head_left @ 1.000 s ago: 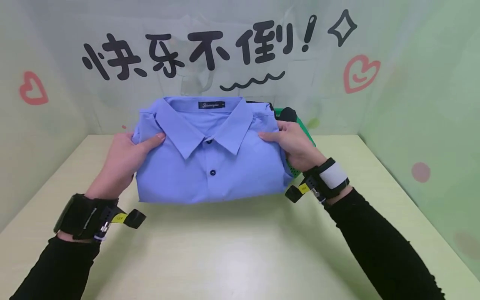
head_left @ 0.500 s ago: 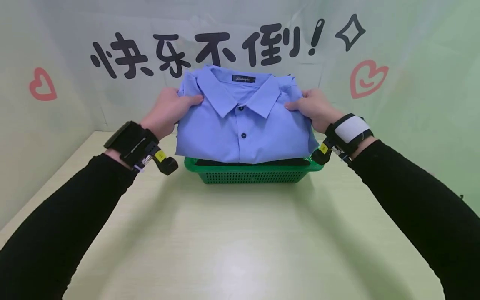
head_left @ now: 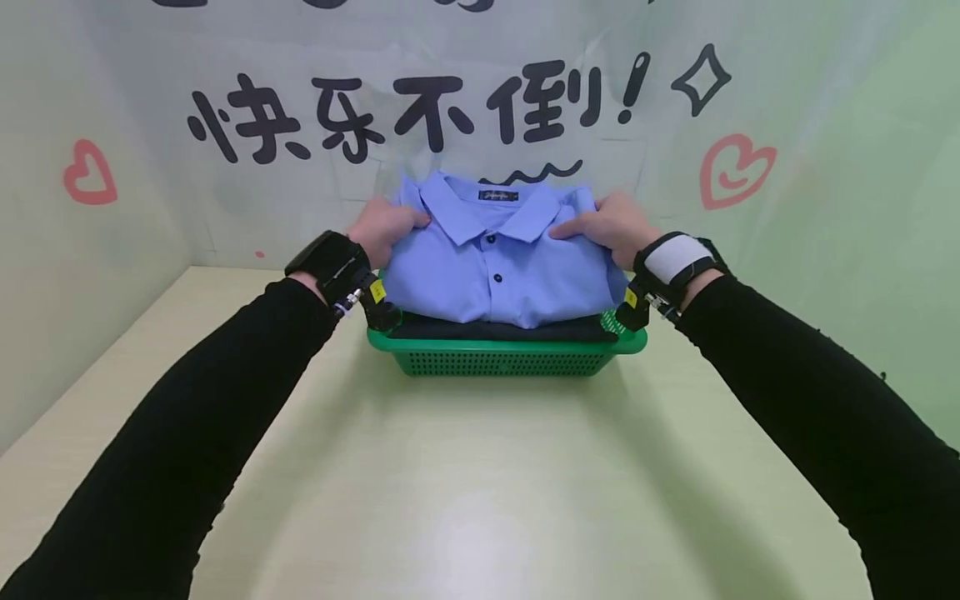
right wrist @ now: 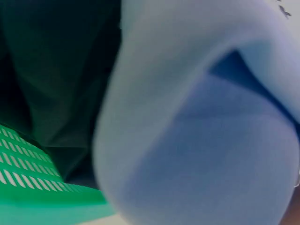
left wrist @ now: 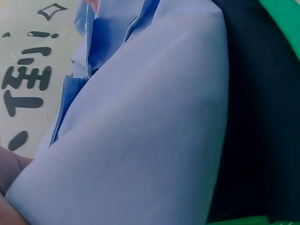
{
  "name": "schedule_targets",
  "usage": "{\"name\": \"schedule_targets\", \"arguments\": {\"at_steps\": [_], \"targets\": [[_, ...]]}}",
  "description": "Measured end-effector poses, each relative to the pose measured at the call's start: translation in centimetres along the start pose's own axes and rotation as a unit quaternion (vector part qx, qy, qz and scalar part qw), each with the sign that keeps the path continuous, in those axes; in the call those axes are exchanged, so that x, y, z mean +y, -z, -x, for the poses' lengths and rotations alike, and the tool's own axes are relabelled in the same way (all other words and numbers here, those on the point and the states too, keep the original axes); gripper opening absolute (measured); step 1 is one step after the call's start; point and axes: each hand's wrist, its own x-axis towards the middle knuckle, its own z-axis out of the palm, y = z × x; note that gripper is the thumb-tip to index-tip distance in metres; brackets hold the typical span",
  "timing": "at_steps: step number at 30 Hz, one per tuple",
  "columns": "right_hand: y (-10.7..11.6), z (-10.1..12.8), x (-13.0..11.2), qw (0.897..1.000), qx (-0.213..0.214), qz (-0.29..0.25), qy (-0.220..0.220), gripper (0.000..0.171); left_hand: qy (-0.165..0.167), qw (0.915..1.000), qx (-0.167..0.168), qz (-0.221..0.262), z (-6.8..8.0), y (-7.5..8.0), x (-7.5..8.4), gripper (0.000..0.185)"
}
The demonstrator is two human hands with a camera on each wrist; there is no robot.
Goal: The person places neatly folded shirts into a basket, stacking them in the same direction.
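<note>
Shirt [head_left: 498, 271], folded into a neat rectangle of smooth light-blue cloth with a pointed collar, a dark label inside the neck and small dark buttons down the front, lies on top of a dark folded garment [head_left: 502, 331] in a green plastic basket [head_left: 498, 361] at the far edge of the table [head_left: 465, 492], against the wall.

At the left side of the shirt, the left hand [head_left: 384, 231] grips the shoulder fold, thumb on top near the collar and fingers tucked under the cloth; a black wrist strap sits just behind it, above a black sleeve. The left wrist view shows the blue fabric [left wrist: 140, 131] bulging in a soft rounded fold, the dark garment [left wrist: 258, 117] beside it and a strip of green rim.

The basket is rectangular, its wall pierced by rows of small slots, its rim smooth. The table is pale yellow-green and matt with a soft sheen.

At the right side, the right hand [head_left: 609, 229] holds the other shoulder fold, fingers laid toward the collar and curled over the edge; a white-and-black strap wraps that wrist. The right wrist view shows the rounded blue fold [right wrist: 201, 140] over the dark cloth [right wrist: 56, 84] and the slotted green wall [right wrist: 33, 187].

Behind, the wall [head_left: 112, 100] carries black painted characters and pink hearts.
</note>
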Motion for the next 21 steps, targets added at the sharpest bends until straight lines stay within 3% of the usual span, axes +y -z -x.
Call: {"name": "schedule_targets", "arguments": {"at_steps": [5,10,15,21], "targets": [[-0.8,-0.6,1.6,0.999,-0.025,0.016,-0.012,0.031,0.005,0.9994,-0.012,-0.033,-0.7,-0.9,-1.2,0.059],[-0.9,-1.1,2.5,0.998,-0.035,0.041,-0.027,0.028,0.022,0.9979,-0.039,-0.048,-0.9,-0.6,-1.8,0.063],[-0.7,-1.4,2.7,0.997,-0.039,0.062,-0.016,0.033,0.034,0.9955,-0.062,-0.063,-1.1,-0.2,-2.1,0.065],[-0.2,-2.0,3.6,0.993,-0.04,0.114,0.001,0.052,0.046,0.9914,-0.084,-0.089,-1.4,-0.4,-2.3,0.065]]}}
